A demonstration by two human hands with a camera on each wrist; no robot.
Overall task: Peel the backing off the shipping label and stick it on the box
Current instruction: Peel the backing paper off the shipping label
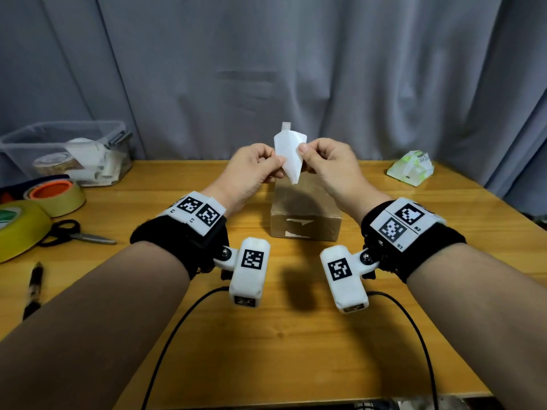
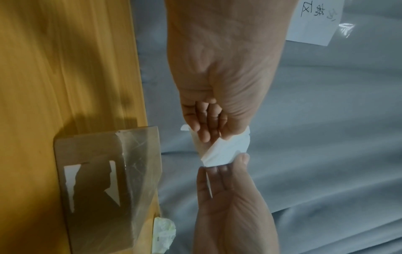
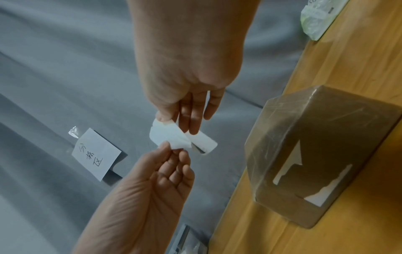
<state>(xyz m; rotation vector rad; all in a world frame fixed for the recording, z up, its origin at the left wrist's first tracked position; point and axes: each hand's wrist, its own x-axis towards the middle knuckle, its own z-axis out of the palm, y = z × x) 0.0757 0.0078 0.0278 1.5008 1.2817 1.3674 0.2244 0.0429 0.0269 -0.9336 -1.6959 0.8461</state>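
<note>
A small white shipping label [image 1: 288, 152] is held in the air above the brown cardboard box [image 1: 305, 214], which stands on the wooden table [image 1: 281, 335]. My left hand [image 1: 266, 164] pinches the label's left edge and my right hand [image 1: 310, 155] pinches its right edge. In the left wrist view the label [image 2: 226, 151] bends between the left hand [image 2: 208, 132] and the right hand [image 2: 230, 165]. In the right wrist view the label [image 3: 172, 137] shows two layers parting, between the right hand [image 3: 185, 123] and the left hand [image 3: 172, 151]. The box [image 3: 322, 154] carries torn white label scraps on its near face.
A clear plastic bin [image 1: 68, 152] stands at the back left, with tape rolls [image 1: 56, 196], scissors [image 1: 74, 235] and a pen [image 1: 35, 285] in front of it. A green-white tissue pack [image 1: 411, 170] lies at the back right. A grey curtain [image 1: 266, 69] hangs behind, with a handwritten note [image 3: 95, 154] on it.
</note>
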